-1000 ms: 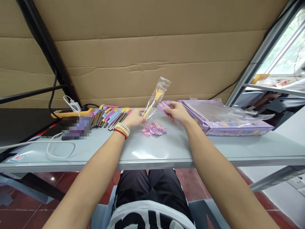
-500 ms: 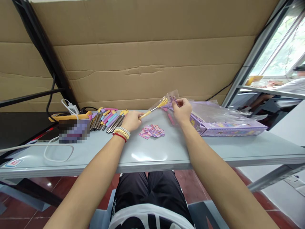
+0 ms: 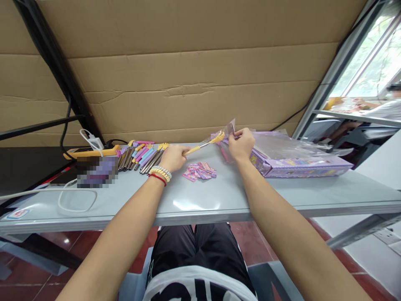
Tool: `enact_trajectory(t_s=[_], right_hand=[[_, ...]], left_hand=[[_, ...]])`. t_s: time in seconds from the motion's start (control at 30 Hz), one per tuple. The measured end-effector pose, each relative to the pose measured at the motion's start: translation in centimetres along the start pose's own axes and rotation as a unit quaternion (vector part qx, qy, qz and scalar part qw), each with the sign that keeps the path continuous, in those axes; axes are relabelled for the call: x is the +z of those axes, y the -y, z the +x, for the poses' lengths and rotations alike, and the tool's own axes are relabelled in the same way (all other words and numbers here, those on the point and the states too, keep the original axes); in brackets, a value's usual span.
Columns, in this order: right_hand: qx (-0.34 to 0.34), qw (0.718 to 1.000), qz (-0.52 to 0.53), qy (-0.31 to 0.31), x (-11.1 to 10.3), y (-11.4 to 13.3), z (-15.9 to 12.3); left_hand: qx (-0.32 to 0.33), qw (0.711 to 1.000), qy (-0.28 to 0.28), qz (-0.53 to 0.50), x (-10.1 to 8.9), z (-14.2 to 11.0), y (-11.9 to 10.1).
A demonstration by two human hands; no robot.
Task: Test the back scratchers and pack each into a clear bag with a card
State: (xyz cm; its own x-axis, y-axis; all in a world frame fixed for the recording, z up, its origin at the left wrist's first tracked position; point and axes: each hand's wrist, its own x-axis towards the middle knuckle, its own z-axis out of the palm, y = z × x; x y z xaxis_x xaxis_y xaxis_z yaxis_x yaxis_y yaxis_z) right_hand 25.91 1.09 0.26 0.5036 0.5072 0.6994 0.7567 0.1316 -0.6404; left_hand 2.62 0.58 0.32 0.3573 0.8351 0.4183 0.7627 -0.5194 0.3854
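Note:
My left hand (image 3: 173,158), with bracelets at its wrist, is closed on the handle of a yellow back scratcher (image 3: 194,149). Its metal shaft and small claw-shaped head point right, toward my other hand. The head lies at or in a clear plastic sleeve (image 3: 230,127); whether it is inside, I cannot tell. My right hand (image 3: 242,144) pinches that sleeve, its fingertips partly hidden. Small pink and purple cards (image 3: 200,171) lie in a loose pile between my hands. Left of my left hand, several colourful back scratchers (image 3: 140,156) lie side by side.
A purple printed box (image 3: 307,167) stands at the right, with clear plastic sleeves (image 3: 282,144) on top. A pink item (image 3: 224,154) lies beside my right hand. At the left are a yellow-edged device (image 3: 90,151) and a white cable (image 3: 78,210). Cardboard (image 3: 188,108) closes off the back.
My right hand has shifted slightly right and turned. The printed card seen at its fingers is no longer visible. The scratcher's head sits a little farther right; my left hand has barely moved.

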Motion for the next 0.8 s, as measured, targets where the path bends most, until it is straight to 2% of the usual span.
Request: enact_trajectory(t_s=[0.1,0.23,0.37,0.53,0.67,0.73,0.8], right_hand=[[0.004,1.0,-0.002,-0.016,-0.1,-0.1,0.2],[0.046,0.998,0.017,-0.029,-0.3,-0.3,0.6],[0.071,0.995,0.065,-0.018,-0.6,-0.3,0.9],[0.09,0.994,0.06,-0.014,-0.9,-0.3,1.0],[0.114,0.991,0.073,-0.011,-0.9,-0.8,1.4],[0.125,0.989,0.079,-0.008,-0.9,-1.0,1.6],[0.135,0.987,0.088,-0.005,-0.8,-1.2,1.7]], left_hand=[[0.001,1.0,0.005,0.017,0.0,0.0,0.0],[-0.003,1.0,0.004,0.026,-0.1,0.0,0.0],[-0.006,1.0,0.003,0.026,-0.1,0.0,0.1],[-0.019,1.0,0.007,0.004,-0.4,0.2,0.4],[-0.067,0.99,0.021,-0.126,-0.6,0.6,1.1],[-0.105,0.966,0.02,-0.236,-0.8,0.7,1.5],[-0.145,0.93,0.008,-0.337,-1.0,0.7,1.7]])
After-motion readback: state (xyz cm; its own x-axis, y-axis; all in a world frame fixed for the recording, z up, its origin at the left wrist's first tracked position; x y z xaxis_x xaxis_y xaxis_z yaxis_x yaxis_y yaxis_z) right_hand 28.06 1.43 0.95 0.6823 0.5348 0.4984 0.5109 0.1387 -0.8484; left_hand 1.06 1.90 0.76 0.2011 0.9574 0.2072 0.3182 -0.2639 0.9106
